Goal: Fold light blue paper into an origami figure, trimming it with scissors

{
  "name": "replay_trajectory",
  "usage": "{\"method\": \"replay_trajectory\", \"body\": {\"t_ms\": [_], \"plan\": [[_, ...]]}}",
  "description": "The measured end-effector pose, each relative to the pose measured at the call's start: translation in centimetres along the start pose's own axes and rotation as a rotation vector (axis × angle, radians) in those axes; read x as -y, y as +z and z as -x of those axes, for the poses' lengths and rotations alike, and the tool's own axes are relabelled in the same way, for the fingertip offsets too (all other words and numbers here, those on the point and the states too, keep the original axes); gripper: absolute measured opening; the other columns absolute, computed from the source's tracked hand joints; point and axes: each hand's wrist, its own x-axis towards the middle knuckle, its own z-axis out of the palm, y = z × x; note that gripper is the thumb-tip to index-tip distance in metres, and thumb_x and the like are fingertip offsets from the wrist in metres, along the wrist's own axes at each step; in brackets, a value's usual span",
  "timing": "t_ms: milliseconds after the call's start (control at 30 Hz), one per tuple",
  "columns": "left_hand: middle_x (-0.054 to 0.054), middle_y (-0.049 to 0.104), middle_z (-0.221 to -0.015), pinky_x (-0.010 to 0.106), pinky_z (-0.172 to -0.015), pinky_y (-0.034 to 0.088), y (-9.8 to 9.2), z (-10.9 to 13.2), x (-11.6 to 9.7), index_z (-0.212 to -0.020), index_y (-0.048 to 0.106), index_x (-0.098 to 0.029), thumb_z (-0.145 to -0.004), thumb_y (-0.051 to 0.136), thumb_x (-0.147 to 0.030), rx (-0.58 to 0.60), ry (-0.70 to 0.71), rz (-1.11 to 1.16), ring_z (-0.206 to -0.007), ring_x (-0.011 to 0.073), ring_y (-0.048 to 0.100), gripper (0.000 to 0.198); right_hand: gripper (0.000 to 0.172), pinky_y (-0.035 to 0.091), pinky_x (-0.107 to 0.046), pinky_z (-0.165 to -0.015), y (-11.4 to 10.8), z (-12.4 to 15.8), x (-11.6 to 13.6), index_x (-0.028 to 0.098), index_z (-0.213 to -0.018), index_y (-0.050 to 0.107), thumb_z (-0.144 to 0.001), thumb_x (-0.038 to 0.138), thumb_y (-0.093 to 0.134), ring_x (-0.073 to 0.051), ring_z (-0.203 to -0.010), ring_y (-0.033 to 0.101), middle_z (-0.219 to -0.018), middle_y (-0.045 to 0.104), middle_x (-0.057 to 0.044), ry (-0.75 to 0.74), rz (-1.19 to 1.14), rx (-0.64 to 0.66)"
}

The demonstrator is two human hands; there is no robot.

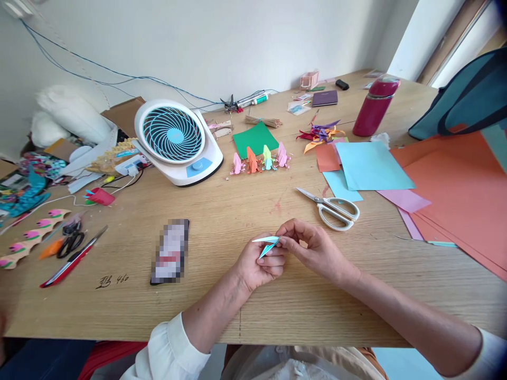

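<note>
A small folded piece of light-blue paper point(268, 248) is held above the near middle of the table. My left hand point(257, 264) is closed around it from the left, fingers curled beneath. From the right, my right hand point(311, 245) pinches the paper's upper end between thumb and forefinger. Part of the paper is hidden by the fingers. White-handled scissors point(338, 212) lie just beyond my right hand, blades slightly apart and pointing to the upper left. Farther back, several small folded paper figures point(251, 160) in pink, orange and green stand in a row before a green paper sheet point(255, 140).
A white fan point(178, 142) stands at the back left, a phone point(170, 252) nearer. Left of it lie a red cutter knife point(73, 261) and black scissors point(71, 244). Blue paper point(376, 164) and orange sheets point(447, 195) cover the right side, near a red bottle point(374, 108) and teal bag point(463, 100).
</note>
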Motion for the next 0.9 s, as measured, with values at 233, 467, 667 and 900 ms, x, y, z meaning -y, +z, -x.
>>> {"method": "replay_trajectory", "body": {"t_ms": [233,467,667,900], "plan": [[-0.011,0.020,-0.049,0.012,-0.035,0.006,0.23,0.09,-0.20,-0.065,0.044,-0.015,-0.089,0.048,-0.022,0.024,-0.139,0.010,-0.032,-0.0005,0.002,0.025,0.010,0.042,-0.026,-0.059,0.16,0.01,0.20,0.022,-0.083,0.061,-0.089,0.030,0.059,-0.014,-0.065,0.056,-0.072,0.064,0.000,-0.003,0.018,-0.043],[-0.010,0.025,-0.049,0.014,-0.037,0.008,0.21,0.12,-0.08,-0.063,0.043,-0.014,-0.088,0.052,-0.029,0.076,-0.196,0.017,-0.034,-0.0009,0.003,0.030,0.010,0.041,-0.026,-0.058,0.06,0.06,0.48,0.022,-0.082,0.060,-0.088,0.028,0.058,-0.013,-0.064,0.055,-0.070,0.064,0.001,0.015,0.043,-0.055],[-0.009,0.029,-0.049,0.014,-0.037,0.010,-0.07,0.08,0.02,-0.064,0.044,-0.015,-0.087,0.057,-0.036,0.091,-0.194,0.019,-0.035,-0.0003,0.006,0.034,0.012,0.042,-0.026,-0.059,0.08,0.04,0.45,0.021,-0.082,0.059,-0.089,0.030,0.057,-0.014,-0.065,0.055,-0.072,0.064,0.000,0.029,0.025,-0.045],[-0.010,0.027,-0.050,0.014,-0.037,0.011,-0.19,-0.05,-0.01,-0.064,0.042,-0.015,-0.089,0.055,-0.033,0.129,-0.191,-0.003,-0.035,-0.0001,0.005,0.033,0.012,0.041,-0.024,-0.057,0.07,0.09,0.06,0.020,-0.083,0.060,-0.090,0.029,0.057,-0.012,-0.063,0.055,-0.071,0.062,0.001,0.004,0.021,-0.044]]}}
